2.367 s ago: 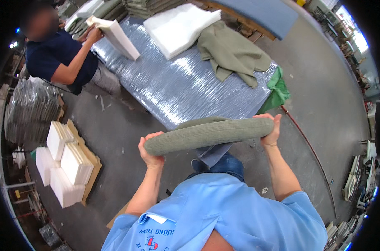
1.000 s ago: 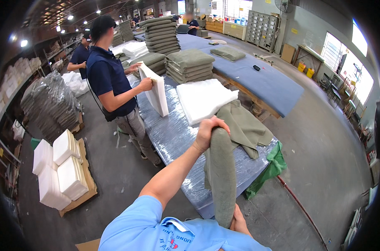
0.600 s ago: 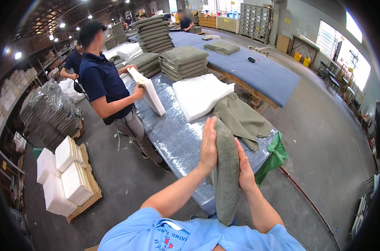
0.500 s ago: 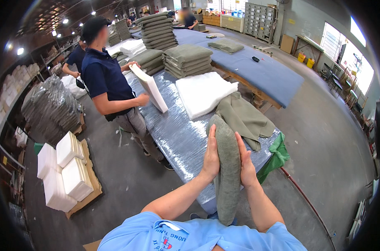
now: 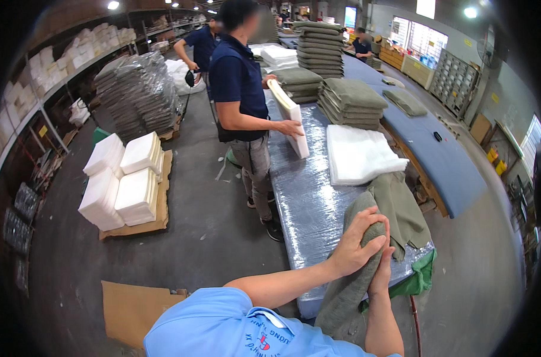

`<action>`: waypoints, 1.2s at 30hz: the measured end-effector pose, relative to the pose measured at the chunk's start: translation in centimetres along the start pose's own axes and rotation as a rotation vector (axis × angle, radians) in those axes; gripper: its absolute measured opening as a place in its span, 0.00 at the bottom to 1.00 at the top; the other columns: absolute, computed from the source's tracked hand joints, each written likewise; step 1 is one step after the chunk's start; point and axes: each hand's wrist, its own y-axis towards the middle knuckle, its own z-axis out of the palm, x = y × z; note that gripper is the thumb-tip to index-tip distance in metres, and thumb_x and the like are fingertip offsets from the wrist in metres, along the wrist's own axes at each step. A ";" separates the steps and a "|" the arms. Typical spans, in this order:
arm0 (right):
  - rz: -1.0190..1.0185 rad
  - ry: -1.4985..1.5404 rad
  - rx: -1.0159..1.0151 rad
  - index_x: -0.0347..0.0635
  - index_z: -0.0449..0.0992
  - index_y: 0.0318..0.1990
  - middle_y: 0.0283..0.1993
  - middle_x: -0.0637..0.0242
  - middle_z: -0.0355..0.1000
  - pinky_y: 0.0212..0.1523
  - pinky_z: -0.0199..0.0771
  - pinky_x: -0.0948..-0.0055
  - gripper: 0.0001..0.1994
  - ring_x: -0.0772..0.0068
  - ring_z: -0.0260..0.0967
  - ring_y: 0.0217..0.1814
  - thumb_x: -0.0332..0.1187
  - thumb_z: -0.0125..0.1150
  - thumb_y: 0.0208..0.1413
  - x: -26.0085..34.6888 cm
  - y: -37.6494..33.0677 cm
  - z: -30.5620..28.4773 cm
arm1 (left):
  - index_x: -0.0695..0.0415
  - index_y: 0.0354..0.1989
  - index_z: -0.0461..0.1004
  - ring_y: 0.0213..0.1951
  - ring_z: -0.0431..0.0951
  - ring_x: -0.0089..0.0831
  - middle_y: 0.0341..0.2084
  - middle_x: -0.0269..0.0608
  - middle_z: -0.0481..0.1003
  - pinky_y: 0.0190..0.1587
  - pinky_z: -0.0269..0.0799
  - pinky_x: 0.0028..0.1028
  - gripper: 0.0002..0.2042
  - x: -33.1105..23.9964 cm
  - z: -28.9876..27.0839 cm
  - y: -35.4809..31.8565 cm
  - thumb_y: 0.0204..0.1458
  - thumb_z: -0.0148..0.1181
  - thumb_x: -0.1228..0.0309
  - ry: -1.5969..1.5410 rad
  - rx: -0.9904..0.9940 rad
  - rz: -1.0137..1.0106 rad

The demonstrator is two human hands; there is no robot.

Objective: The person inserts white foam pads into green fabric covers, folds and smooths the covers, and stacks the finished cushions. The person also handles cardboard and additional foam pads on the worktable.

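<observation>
L hand (image 5: pixel 355 249) + R hand (image 5: pixel 382 273): fingers gripping grey-green cushion (image 5: pixel 343 297) betw. them; olive cloth (image 5: pixel 399 208) just beyond fingers, on counter (image 5: pixel 309 214)

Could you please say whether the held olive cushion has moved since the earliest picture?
Yes. The olive cushion, held crosswise then, now points forward, its far end closer to the loose cloth on the wrapped table.

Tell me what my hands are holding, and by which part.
A green cushion, near its far end: your left hand grips over its edge, and your right hand is against its right side.
</observation>
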 end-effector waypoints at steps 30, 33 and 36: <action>0.263 -0.044 -0.338 0.41 0.50 0.79 0.76 0.58 0.57 0.69 0.66 0.63 0.34 0.61 0.61 0.73 0.48 0.48 0.73 -5.5 -6.6 -6.9 | 0.57 0.81 0.36 0.81 0.31 0.39 0.81 0.45 0.36 0.80 0.27 0.38 0.36 5.4 5.5 -4.9 0.74 0.30 0.47 -0.245 0.072 -0.180; 0.289 0.180 -0.407 0.41 0.49 0.79 0.77 0.57 0.55 0.70 0.64 0.63 0.34 0.61 0.60 0.74 0.48 0.48 0.73 -5.4 -7.1 -8.4 | 0.58 0.81 0.36 0.81 0.31 0.39 0.81 0.45 0.36 0.80 0.27 0.37 0.35 3.8 5.0 -3.6 0.74 0.32 0.49 -0.220 0.124 -0.086; 0.271 0.472 -0.399 0.41 0.48 0.79 0.77 0.57 0.54 0.71 0.63 0.62 0.35 0.60 0.59 0.75 0.48 0.49 0.73 -5.8 -7.6 -8.9 | 0.58 0.81 0.37 0.81 0.32 0.39 0.81 0.46 0.36 0.80 0.28 0.36 0.35 3.8 4.5 -3.6 0.73 0.34 0.51 -0.204 0.171 -0.022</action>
